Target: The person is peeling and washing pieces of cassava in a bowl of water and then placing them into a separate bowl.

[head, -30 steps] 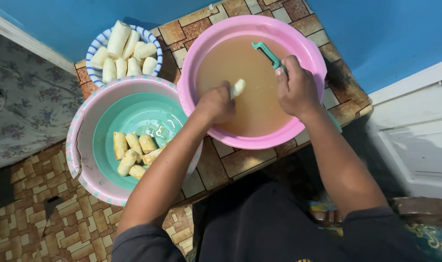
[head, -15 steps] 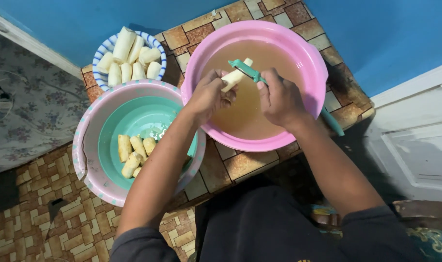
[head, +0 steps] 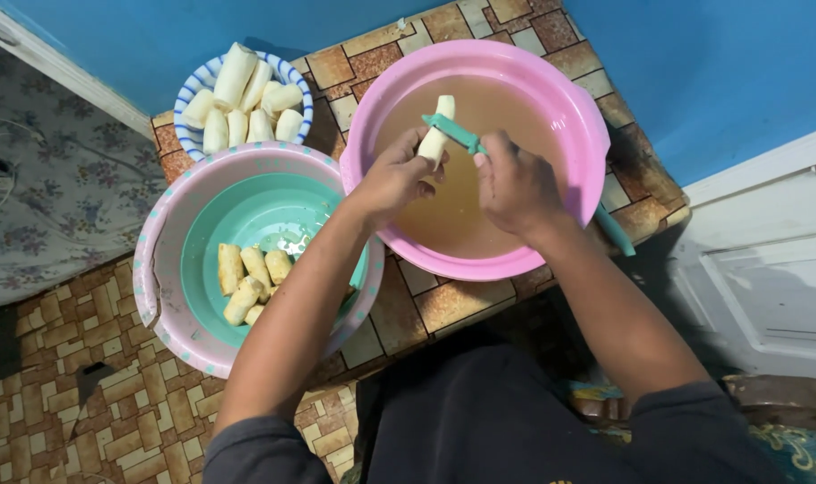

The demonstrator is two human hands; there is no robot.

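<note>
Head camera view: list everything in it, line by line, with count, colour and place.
pink basin: one, pink, right, holds brownish water
peeled root piece: one, cream, in the left hand over the pink basin
peeler: one, teal, in the right hand, against the root piece
teal basin: one, teal inside with a pink rim, left, several yellowish pieces in it
striped bowl: one, blue and white, top left, heaped with cream pieces
left hand: one, over the pink basin
right hand: one, over the pink basin
</note>
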